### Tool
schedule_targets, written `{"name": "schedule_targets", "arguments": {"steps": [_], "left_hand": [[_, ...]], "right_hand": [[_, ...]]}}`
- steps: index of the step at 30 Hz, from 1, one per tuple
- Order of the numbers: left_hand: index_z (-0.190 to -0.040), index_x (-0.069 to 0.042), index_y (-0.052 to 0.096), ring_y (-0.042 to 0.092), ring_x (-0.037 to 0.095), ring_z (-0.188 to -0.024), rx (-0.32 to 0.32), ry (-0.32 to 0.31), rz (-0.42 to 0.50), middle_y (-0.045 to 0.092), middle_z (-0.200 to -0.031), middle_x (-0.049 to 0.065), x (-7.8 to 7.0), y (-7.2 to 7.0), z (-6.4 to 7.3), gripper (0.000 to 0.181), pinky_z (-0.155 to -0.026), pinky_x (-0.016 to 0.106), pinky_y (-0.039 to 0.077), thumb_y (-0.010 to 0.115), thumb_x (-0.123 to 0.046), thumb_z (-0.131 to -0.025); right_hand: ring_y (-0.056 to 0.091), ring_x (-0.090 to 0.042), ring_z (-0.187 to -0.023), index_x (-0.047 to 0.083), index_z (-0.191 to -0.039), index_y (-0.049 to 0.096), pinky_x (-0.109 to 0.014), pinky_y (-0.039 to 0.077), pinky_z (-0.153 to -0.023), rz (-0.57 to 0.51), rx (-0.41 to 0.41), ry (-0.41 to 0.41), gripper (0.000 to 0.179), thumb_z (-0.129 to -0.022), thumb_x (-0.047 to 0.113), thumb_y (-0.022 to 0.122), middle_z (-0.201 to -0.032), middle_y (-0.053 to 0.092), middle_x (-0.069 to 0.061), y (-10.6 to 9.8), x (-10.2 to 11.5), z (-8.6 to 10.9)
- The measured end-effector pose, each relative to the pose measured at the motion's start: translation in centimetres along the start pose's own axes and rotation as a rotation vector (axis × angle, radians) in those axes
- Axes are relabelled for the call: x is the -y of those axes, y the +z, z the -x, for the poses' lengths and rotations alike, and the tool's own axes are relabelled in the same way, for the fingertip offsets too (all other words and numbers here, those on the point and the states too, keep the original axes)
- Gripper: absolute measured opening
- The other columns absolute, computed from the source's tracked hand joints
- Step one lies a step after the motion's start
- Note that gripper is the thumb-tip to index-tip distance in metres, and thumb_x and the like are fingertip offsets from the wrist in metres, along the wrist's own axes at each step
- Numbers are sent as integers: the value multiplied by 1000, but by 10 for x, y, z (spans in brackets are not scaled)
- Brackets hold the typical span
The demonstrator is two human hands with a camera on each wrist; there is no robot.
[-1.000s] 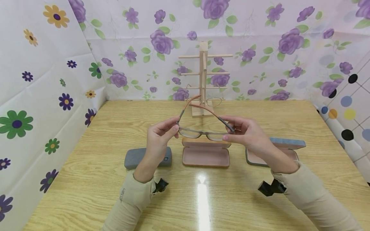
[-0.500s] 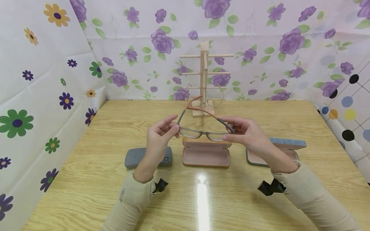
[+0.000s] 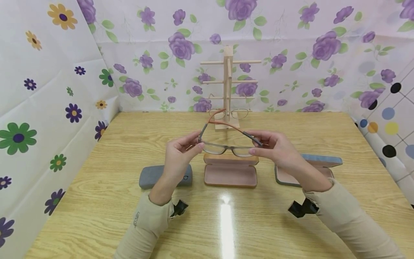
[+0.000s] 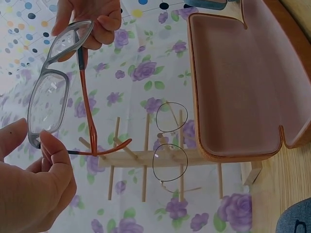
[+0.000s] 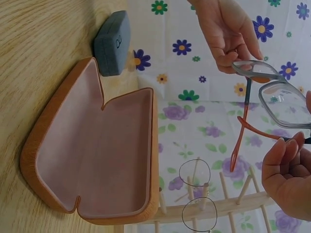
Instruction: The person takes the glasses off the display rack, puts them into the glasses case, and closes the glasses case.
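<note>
Between my two hands, a pair of eyeglasses (image 3: 228, 148) with a grey frame and orange temple tips is held up above the table. My left hand (image 3: 177, 156) pinches the left end of the frame by its hinge. The right hand (image 3: 279, 149) grips the other end, its thumb at the lens edge and fingers by the temple. Both temples are unfolded, and their orange tips cross in the head view. Just below and behind the glasses stands an open orange glasses case (image 3: 230, 176) with a pink lining; the left wrist view shows that lining (image 4: 233, 82) bare.
Beside my left wrist lies a closed grey-blue glasses case (image 3: 151, 177). An open blue case (image 3: 323, 160) sits partly behind my right forearm. At the back, a wooden display stand (image 3: 228, 84) carries thin wire-rimmed glasses (image 3: 240, 114) on its lowest peg. Patterned cloth covers the walls.
The left index finger lifted slightly half a second ago and is now back near the hinge, with the thumb a little further over the frame. The glasses have barely moved.
</note>
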State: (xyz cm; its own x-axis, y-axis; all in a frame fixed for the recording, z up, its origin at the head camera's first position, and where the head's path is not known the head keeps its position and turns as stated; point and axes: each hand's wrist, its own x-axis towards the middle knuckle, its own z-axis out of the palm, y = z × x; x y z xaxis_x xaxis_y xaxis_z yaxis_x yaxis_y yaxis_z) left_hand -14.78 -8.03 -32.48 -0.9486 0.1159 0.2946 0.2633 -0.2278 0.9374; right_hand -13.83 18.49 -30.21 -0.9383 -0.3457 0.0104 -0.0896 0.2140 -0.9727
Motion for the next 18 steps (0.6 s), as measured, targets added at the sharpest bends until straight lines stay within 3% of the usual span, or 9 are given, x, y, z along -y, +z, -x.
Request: {"name": "schedule_targets", "arguments": {"steps": [12,18], "left_hand": [[-112,16,56,56,10,-78,0,24,-48,61,-80,-2,-2,2,1,33,-75,21,50,60,13,-80],[-112,15,57,55,10,-78,-3,19,-61,60,-80,-1,-2,2,1,33,-76,22,50,61,12,-80]], "right_hand": [[53,-12,-77,-2,-129,49,-27,48,-64,-20,55,-33,49,-85,13,65,-86,54,-4,-3,-3,-1],[54,-12,-79,-3,-128,49,-27,49,-65,-15,78,-61,47,-86,13,64,-100,56,-11,-4,-4,-1]]}}
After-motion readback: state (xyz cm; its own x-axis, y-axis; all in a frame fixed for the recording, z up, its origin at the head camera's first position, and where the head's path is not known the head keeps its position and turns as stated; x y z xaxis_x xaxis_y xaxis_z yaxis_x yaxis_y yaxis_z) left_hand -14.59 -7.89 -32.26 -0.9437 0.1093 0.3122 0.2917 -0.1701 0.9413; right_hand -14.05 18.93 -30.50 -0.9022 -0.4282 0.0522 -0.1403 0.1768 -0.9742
